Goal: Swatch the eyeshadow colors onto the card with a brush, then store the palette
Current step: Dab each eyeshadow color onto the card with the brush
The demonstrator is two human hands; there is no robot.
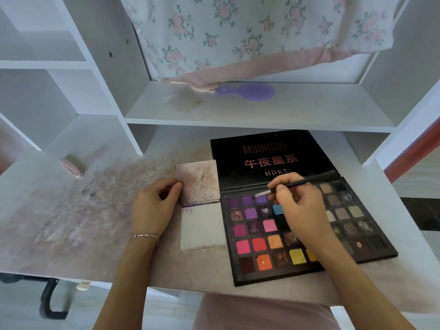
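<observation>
A large black eyeshadow palette (262,239) lies open on the desk, its lid (269,158) folded back flat. My right hand (300,210) grips a thin black brush (300,183), whose pale tip touches a purple pan in the top row. Left of the palette lies a folded white card (202,227); its upper half is stained, and a purple swatch marks the top left of the lower half. My left hand (154,203) pinches the left edge of the card's upper half.
The desk top (83,210) is smeared with pinkish powder stains. A small pink object (71,167) lies at the far left. On the shelf (238,110) above the palette lid lies a purple hairbrush (247,91), under a hanging floral cloth (238,32).
</observation>
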